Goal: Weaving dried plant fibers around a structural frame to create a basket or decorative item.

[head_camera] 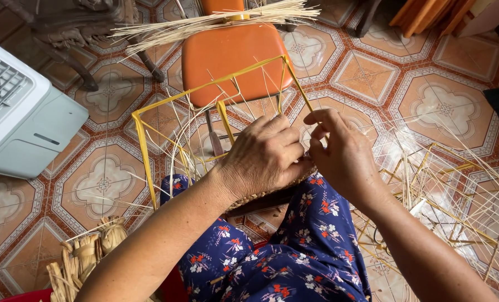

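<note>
A yellow wire basket frame [143, 151] rests against my knee, with thin pale reed strands [191, 148] threaded through it. My left hand [260, 156] grips the woven edge of the frame, fingers curled over it. My right hand [341, 151] sits just beside it, fingers pinching a thin strand at the same spot. The woven brown base [255, 198] shows only under my left hand. My legs are covered by blue flowered cloth [294, 251].
An orange chair [227, 59] stands ahead with a bundle of pale reeds [216, 21] across it. A white fan unit [20, 120] is at left. More yellow frames [456, 196] lie at right. Dried fibre bundles [87, 254] sit at lower left on the tiled floor.
</note>
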